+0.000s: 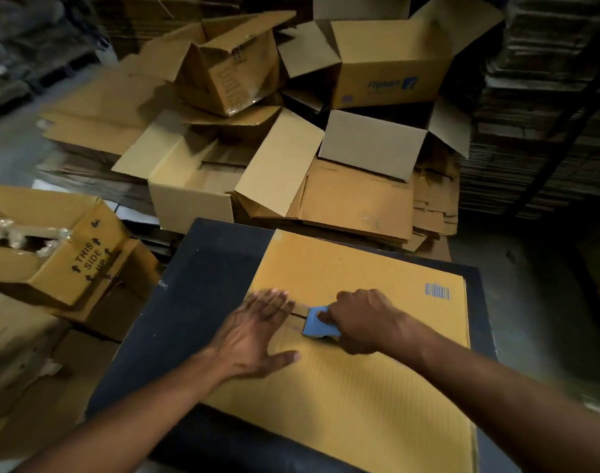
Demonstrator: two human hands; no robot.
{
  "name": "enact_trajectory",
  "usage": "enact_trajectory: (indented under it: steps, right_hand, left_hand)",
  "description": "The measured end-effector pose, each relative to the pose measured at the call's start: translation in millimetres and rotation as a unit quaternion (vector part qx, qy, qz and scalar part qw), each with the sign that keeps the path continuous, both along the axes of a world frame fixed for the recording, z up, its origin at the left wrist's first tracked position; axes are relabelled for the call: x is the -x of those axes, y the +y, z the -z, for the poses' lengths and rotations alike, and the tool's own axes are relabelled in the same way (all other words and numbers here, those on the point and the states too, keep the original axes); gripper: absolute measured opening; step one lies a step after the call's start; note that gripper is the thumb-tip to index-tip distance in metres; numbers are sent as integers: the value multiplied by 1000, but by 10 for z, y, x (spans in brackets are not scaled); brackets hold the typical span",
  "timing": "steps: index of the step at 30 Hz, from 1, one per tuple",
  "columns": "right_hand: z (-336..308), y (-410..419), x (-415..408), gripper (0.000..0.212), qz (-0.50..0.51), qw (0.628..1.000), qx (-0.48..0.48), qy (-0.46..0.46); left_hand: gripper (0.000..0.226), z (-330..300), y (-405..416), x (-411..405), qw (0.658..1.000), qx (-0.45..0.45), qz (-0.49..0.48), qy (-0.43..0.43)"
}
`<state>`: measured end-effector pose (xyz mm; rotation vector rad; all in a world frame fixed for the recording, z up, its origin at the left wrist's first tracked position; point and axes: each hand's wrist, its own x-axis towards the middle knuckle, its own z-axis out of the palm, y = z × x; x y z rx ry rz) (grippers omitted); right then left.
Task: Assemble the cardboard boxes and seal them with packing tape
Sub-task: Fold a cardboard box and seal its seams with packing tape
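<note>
dark tabletop (203,302) carrying flat cardboard box (360,387), seam facing up. left hand (257,339) spread flat on box, fingers straight. right hand (363,322) gripping blue tape dispenser (320,324) on seam. beyond: opened boxes (387,63) heaped on flattened cardboard (356,199); dim storeroom, stacked sheets (544,131) at right.

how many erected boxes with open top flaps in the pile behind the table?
4, others may be hidden: tilted box top centre; printed box top right; pale box below it; wide box in the middle, nearest the table.
</note>
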<state>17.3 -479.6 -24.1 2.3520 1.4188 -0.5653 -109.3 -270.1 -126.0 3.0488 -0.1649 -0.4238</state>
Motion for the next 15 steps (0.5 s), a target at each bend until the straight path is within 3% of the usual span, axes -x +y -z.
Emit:
enact_trajectory:
  steps: [8, 15]
  right_hand:
    - [-190, -241, -177, 62, 44, 997, 43, 48]
    - [-138, -1286, -271, 63, 65, 996, 63, 19]
  left_hand:
    - [107, 129, -68, 28, 999, -34, 13, 33]
    - [108, 157, -81, 52, 1000, -4, 7, -18]
